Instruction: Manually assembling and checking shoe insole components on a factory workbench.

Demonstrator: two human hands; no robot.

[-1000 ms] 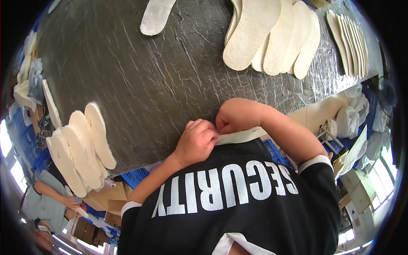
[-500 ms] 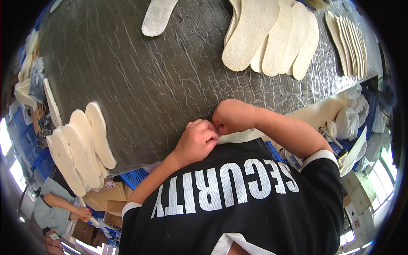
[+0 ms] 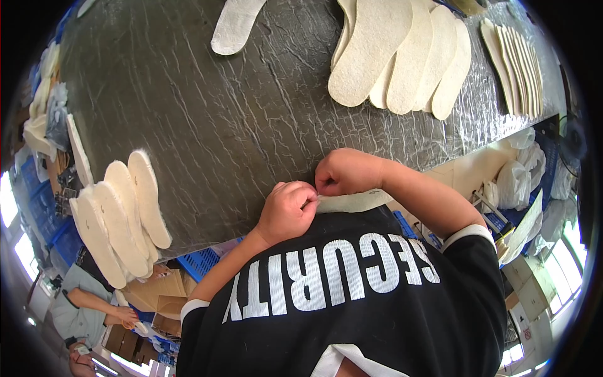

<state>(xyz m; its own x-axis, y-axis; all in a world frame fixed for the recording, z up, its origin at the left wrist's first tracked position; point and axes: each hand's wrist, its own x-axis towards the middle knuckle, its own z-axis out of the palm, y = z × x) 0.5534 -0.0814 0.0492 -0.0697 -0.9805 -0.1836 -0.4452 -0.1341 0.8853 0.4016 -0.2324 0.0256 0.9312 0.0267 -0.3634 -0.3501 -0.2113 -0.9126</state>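
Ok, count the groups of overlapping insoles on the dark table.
3: a left pile, a fanned pile at top centre, and a row at far right. Others may be hidden beyond the picture's top.

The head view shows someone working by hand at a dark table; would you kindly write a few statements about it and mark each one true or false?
1. The left hand is at one end of a pale insole. True.
2. The right hand is spread wide open, away from the left. False: its fingers are curled in, close beside the left hand.
3. The fanned insoles on the left side of the table are dark blue. False: they are cream-coloured.
4. At the far right of the table, more insoles are set in a close row. True.
5. The person's shirt is plain white. False: it is black with large white lettering.
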